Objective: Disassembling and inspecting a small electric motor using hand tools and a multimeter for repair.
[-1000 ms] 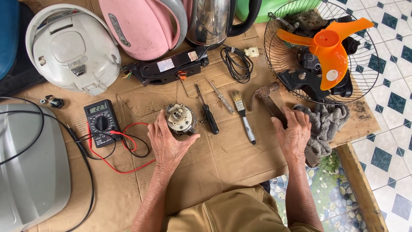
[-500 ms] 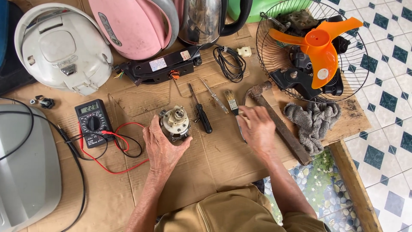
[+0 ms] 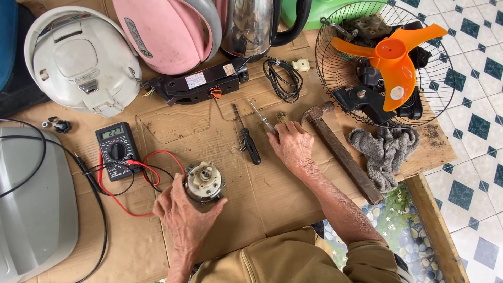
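My left hand grips a small round electric motor, which stands on the cardboard with its shaft end up. Over to the right, my right hand closes over the handle of a small paint brush; only the bristles show past my fingers. A black-handled screwdriver and a thin clear-handled screwdriver lie just left of that hand. A rusty hammer lies just right of it.
A multimeter with red and black leads sits left of the motor. A grey rag, a fan guard holding an orange blade, a steel kettle, a pink appliance, a white lid and a grey casing ring the cardboard.
My right hand left the rag and hammer, moved left and closed on the paint brush. My left hand kept hold of the motor.
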